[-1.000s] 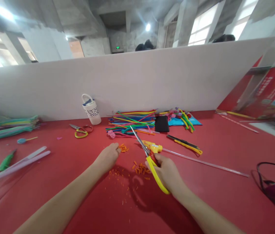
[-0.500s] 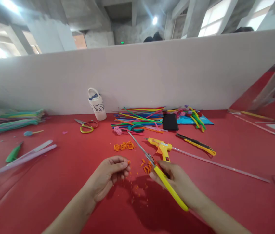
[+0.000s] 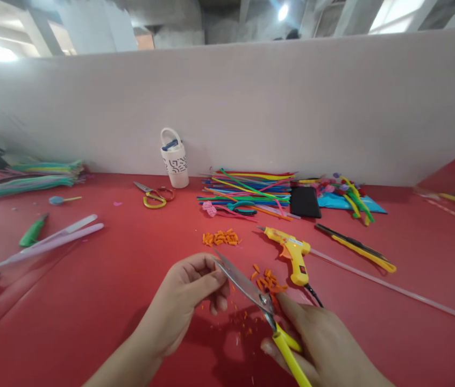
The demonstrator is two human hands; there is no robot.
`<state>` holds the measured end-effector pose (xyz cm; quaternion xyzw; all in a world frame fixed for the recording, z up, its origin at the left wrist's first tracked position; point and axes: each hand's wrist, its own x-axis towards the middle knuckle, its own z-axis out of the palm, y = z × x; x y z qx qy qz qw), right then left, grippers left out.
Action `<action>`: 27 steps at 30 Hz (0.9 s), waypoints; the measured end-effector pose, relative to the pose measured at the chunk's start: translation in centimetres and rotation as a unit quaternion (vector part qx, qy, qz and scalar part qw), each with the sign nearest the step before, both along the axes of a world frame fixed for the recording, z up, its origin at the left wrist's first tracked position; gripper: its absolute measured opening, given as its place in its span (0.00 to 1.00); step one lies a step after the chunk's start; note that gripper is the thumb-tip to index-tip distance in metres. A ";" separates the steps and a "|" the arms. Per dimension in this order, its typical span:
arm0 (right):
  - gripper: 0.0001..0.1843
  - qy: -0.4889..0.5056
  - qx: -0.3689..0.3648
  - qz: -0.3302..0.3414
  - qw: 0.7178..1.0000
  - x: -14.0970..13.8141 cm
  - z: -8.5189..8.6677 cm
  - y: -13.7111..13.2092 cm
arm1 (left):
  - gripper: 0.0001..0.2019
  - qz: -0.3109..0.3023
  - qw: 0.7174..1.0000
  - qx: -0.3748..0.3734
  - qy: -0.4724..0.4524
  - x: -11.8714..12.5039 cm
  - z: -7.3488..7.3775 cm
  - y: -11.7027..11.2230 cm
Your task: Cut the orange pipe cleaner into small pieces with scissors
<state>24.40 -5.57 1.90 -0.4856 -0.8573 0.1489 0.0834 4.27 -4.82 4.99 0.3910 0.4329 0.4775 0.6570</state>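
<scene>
Below the glue gun (image 3: 292, 251), the right hand (image 3: 326, 338) is hiding part of the scissors (image 3: 247, 285), and the bottom edge is cutting off their yellow handle. Left of the gun, the left hand (image 3: 193, 293) is obscuring whatever its fingertips are touching. Rightward, the frame's edge is cropping the clear rod (image 3: 392, 284).

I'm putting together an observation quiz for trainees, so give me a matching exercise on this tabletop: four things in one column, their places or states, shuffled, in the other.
Column one
1. Right hand
2. Glue gun
3. Patterned cup
4. Flat black object

Column two
A. Upright near the white partition
B. Gripping scissors
C. Between the colourful stems and the blue packet
D. Yellow, lying on the red table

Right pairs: 1-B, 2-D, 3-A, 4-C
</scene>
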 end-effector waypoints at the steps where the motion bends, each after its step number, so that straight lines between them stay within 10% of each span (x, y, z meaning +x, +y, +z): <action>1: 0.13 -0.002 0.004 0.003 1.000 0.0 0.0 -0.1 | 0.05 0.000 1.000 -0.001 -0.003 0.0 0.0 0.0; 27: 0.14 0.019 0.015 0.006 1.000 0.1 0.1 -0.6 | 0.06 -0.006 0.997 -0.032 -0.069 -0.3 -0.1 0.1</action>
